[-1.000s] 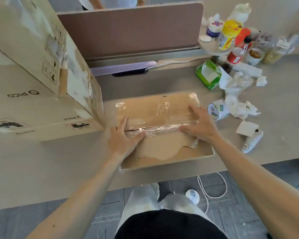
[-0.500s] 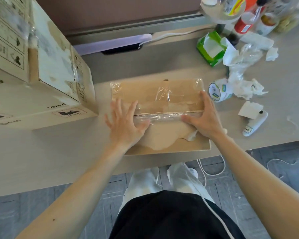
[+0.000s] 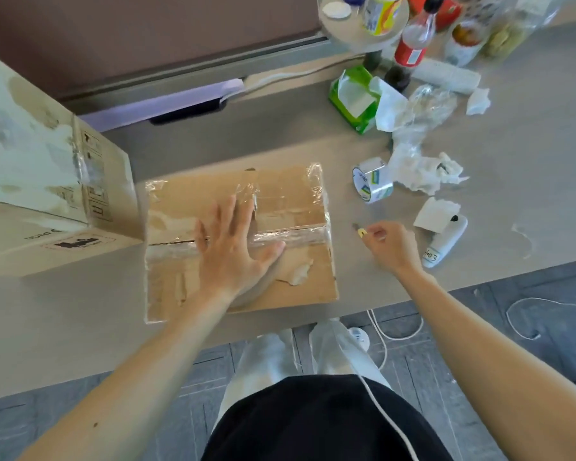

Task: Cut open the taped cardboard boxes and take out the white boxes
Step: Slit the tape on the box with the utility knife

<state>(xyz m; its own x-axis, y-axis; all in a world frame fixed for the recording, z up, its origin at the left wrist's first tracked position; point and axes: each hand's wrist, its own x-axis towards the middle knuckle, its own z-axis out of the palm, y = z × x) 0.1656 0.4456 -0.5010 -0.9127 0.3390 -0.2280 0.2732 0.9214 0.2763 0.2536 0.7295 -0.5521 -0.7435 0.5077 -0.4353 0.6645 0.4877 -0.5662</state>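
Brown, flat taped cardboard box [image 3: 280, 287] is lying under the spread, pressing left hand [image 3: 233, 251], while just right of it the right hand [image 3: 393, 244] is pinching a small yellow-tipped cutter [image 3: 361, 231], its tip pointing left toward the clear tape seam [image 3: 300, 236] running side to side.

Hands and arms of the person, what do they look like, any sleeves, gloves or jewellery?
The left forearm and right forearm are bare to the frame's edge: no sleeves in view. The left hand and right hand wear no gloves; no ring, watch or bracelet shows.
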